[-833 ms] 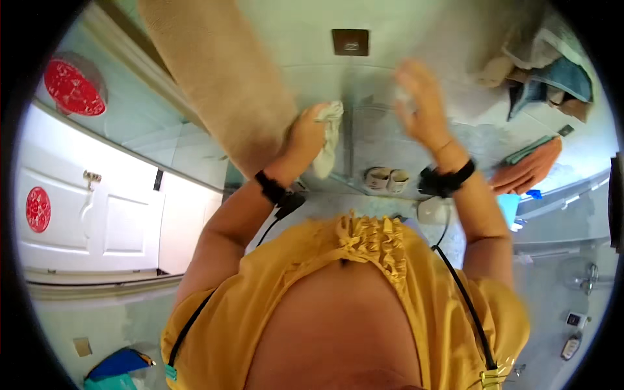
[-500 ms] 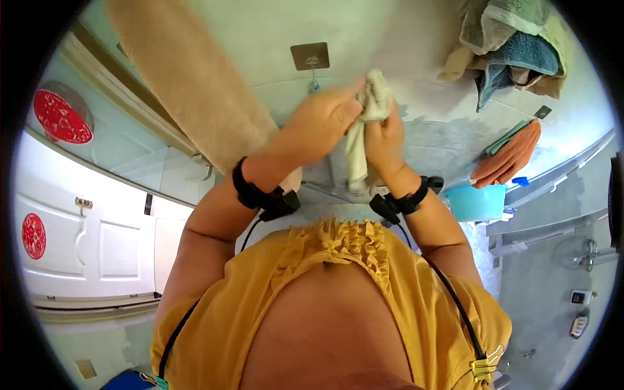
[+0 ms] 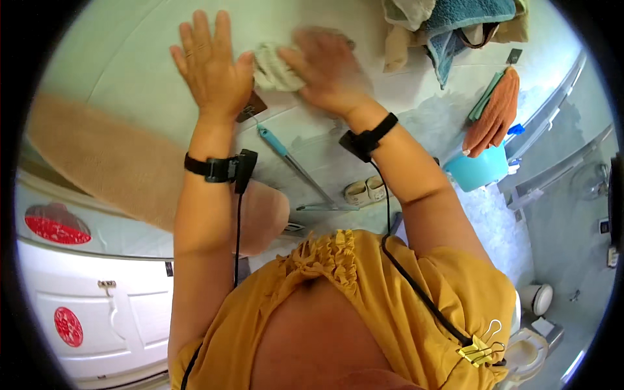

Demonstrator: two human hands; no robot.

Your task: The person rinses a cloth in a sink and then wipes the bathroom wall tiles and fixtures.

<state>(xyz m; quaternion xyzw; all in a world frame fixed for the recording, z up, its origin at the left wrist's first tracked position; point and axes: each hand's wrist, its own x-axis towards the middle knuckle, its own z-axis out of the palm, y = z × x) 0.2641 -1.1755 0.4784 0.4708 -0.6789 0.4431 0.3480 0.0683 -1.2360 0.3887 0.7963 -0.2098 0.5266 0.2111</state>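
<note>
My left hand (image 3: 218,75) lies flat against the pale wall (image 3: 130,39) with its fingers spread, its thumb at the left edge of a crumpled whitish cloth (image 3: 274,68). On the other side of that cloth is my right hand (image 3: 331,75), smeared by motion; its thumb side meets the cloth, and I cannot make out how its fingers are set. The cloth is bunched against the wall between the two hands. Just below it, partly covered by the left hand and wrist, is a brown hook plate (image 3: 252,108).
A blue-handled squeegee (image 3: 274,142) hangs from the hook plate. Left of my forearm is a long peach towel (image 3: 97,146). To the right are hanging towels (image 3: 465,23), an orange towel (image 3: 497,114) and a light-blue basin (image 3: 478,169). Pale shoes (image 3: 364,191) stand below.
Both hands have risen up the wall from in front of my chest. The cloth, earlier twisted between both hands, is now bunched against the wall. The left hand has opened flat, and the view has turned.
</note>
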